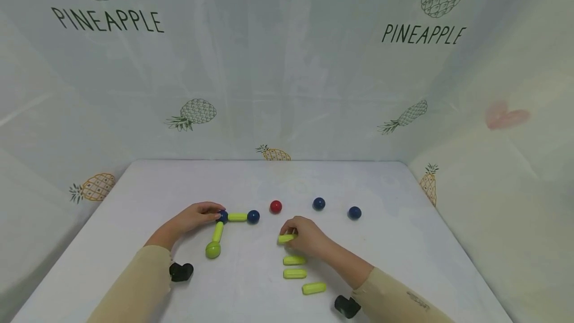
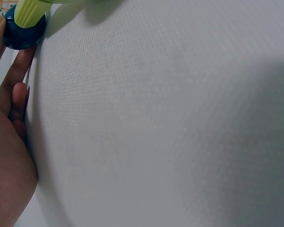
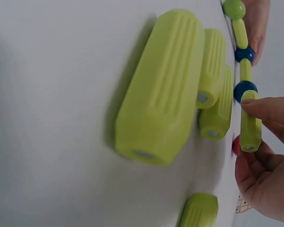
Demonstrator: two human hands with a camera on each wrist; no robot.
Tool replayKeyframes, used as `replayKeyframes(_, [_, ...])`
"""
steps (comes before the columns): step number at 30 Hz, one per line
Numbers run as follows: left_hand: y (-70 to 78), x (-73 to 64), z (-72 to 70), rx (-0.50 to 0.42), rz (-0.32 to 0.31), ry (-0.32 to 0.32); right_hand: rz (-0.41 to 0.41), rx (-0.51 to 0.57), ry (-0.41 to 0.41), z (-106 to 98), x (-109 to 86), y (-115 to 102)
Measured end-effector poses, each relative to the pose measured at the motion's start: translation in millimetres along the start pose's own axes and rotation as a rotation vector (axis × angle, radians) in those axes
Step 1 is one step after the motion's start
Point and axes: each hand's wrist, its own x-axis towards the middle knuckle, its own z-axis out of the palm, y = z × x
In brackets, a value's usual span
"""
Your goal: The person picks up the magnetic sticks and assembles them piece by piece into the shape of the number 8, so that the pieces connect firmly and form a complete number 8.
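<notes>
At the left of the head view, my left hand (image 1: 195, 216) pinches a dark blue ball (image 1: 221, 216) between thumb and fingers. From that ball one yellow-green rod (image 1: 237, 217) runs right to another blue ball (image 1: 253, 217). A second rod (image 1: 217, 232) slants toward the front and ends in a green ball (image 1: 213, 249). My right hand (image 1: 309, 237) pinches a loose yellow-green rod (image 3: 250, 125) with thumb and fingertips. In the right wrist view this rod has ridged sides and a small metallic disc in its end.
Several more rods (image 1: 294, 273) lie in front of the right hand. A red ball (image 1: 275, 207) sits behind it, with two blue balls (image 1: 319, 204) further right. White pineapple-print cloth (image 1: 287, 74) hangs beyond the table's back edge.
</notes>
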Motion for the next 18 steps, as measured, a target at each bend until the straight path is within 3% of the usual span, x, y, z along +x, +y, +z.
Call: replayKeyframes(18, [3.4, -3.2, 1.5, -0.003, -0.002, 0.014, -0.082, -0.003, -0.038, 20, 18.3, -33])
